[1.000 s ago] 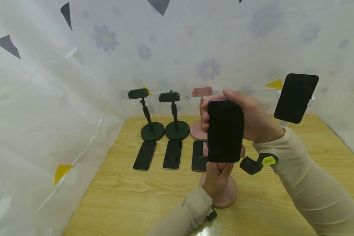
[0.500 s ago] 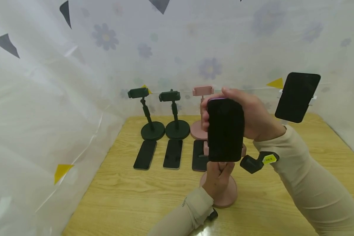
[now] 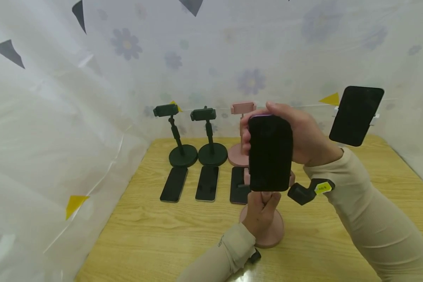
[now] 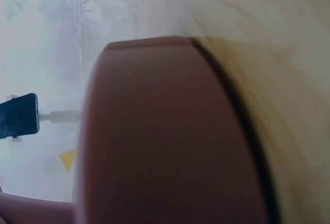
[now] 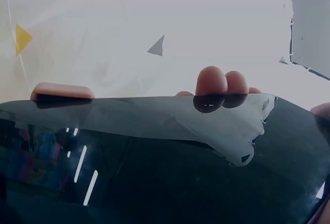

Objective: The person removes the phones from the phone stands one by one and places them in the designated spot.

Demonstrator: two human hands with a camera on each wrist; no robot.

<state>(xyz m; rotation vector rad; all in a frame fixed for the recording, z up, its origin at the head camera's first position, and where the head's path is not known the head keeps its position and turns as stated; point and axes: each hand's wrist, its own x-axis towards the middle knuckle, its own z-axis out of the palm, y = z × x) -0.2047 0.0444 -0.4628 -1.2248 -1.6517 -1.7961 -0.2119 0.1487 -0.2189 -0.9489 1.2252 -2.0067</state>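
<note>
My right hand grips a black phone upright, thumb on its top edge and fingers down its left side. The phone stands in front of the clamp of a pink stand whose round base sits on the wooden table. My left hand is curled round that stand's post just below the phone. In the right wrist view the phone's dark screen fills the frame, with fingertips over its far edge. In the left wrist view the pink base looms close and blurred.
Two dark green stands and a second pink stand line the back of the table, each with a black phone lying flat before it. Another phone sits on a white stand at the right. Plastic sheeting walls surround the table.
The phone in my right hand has risen very slightly. My left hand stays on the pink stand's post.
</note>
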